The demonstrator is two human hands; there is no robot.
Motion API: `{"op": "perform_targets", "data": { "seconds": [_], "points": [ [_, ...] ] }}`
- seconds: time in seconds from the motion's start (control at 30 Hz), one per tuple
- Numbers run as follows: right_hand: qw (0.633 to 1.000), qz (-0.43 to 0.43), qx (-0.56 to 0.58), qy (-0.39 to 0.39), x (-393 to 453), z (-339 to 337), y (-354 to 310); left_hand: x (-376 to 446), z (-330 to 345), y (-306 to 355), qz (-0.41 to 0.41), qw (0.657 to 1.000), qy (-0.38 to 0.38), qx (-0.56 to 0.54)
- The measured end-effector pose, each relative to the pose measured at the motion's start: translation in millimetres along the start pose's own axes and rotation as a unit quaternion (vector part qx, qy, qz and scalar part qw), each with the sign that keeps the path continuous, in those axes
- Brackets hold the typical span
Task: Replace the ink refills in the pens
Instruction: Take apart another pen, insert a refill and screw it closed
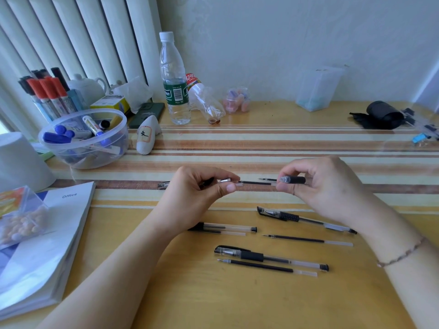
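Above the striped mat, my left hand [202, 193] pinches the clear end of a black ink refill [255, 183], with a silver tip cone [225, 180] beside my fingertips. The refill reaches right to my right hand [327, 188], which grips a black rubber pen grip section [293, 179]. A second thin refill tip [267, 179] shows just behind it. A pen cap [164, 185] lies behind my left hand. Below my hands lie two capped pens [306, 219] [270, 256], an uncapped clear pen [228, 227] and two loose refills [308, 240] [266, 267].
A clear tub of markers [83, 141] and a white cup [19, 162] stand at the left, with a book [47, 245] and a bead box [21, 222] in front. A water bottle [174, 91], a small jar [237, 100] and a clear container [318, 89] line the wall.
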State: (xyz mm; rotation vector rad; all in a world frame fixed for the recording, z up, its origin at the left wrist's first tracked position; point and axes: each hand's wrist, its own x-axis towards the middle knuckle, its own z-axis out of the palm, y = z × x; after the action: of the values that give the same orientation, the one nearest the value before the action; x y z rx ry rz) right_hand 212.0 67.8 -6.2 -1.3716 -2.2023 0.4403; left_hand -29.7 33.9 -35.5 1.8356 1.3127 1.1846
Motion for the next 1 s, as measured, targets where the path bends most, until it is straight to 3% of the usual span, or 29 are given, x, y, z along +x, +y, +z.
{"op": "perform_targets", "data": {
  "seconds": [0.33, 0.5, 0.6, 0.77, 1.0],
  "points": [
    [0.999, -0.038, 0.003, -0.007, -8, 3, -11, -7, 2, 1, -0.017, 0.998, -0.021, 0.050],
    [0.983, -0.013, 0.146, 0.107, 2, -9, 4, 0, -10, 2, -0.024, 0.996, 0.077, -0.045],
    [0.981, 0.036, 0.135, 0.134, 7, -7, 16, 2, -11, 3, -0.046, 0.987, 0.110, -0.108],
    [0.980, -0.014, 0.173, 0.099, 6, 0, 11, 1, -9, 8, -0.053, 0.989, 0.093, -0.105],
    [0.987, -0.053, 0.141, 0.049, 4, 6, 16, 0, -11, 10, -0.067, 0.988, 0.091, -0.106]
  ]
}}
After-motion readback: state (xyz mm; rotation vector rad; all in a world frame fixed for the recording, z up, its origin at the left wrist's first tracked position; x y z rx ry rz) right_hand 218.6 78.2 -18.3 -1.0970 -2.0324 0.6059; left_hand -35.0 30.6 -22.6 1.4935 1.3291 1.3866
